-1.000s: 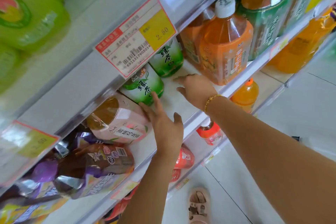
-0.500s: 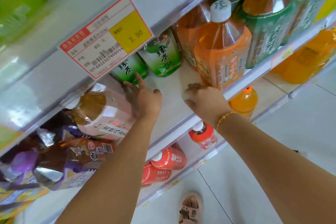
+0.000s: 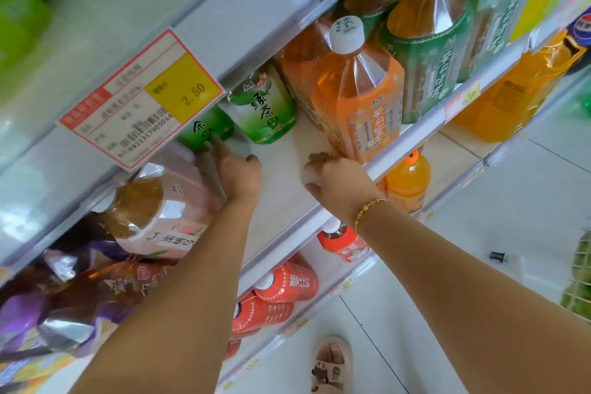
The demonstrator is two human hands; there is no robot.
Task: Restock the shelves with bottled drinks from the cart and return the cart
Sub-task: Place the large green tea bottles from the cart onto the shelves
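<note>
The white shelf [image 3: 287, 189] is a smooth, flat board with a clear plastic strip along its front lip, and a bare patch of it shows between the bottles. Right of that patch stands the big orange tea bottle [image 3: 358, 99], square-shouldered clear plastic with a glossy orange label and a ribbed white cap. Tall green-labelled bottles [image 3: 425, 51] stand behind it. On the left sits a rounded pink-labelled bottle [image 3: 166, 211], its cap hidden behind the rail above. At the back is a plump green tea bottle [image 3: 265, 109], and beside it a second green tea bottle [image 3: 204, 129] half covered by the red and yellow price tag [image 3: 140, 99]. The left hand [image 3: 238, 174] reaches in over the bare patch, fingers straight and slightly apart, forefinger tip touching the foot of the second green tea bottle. The right hand [image 3: 339, 184] sits at the shelf's front edge, fingers curled under, knuckles against the foot of the orange tea bottle. Its fingertips are hidden, so I cannot tell whether they hold anything. A beaded gold bracelet [image 3: 367, 208] circles that wrist.
</note>
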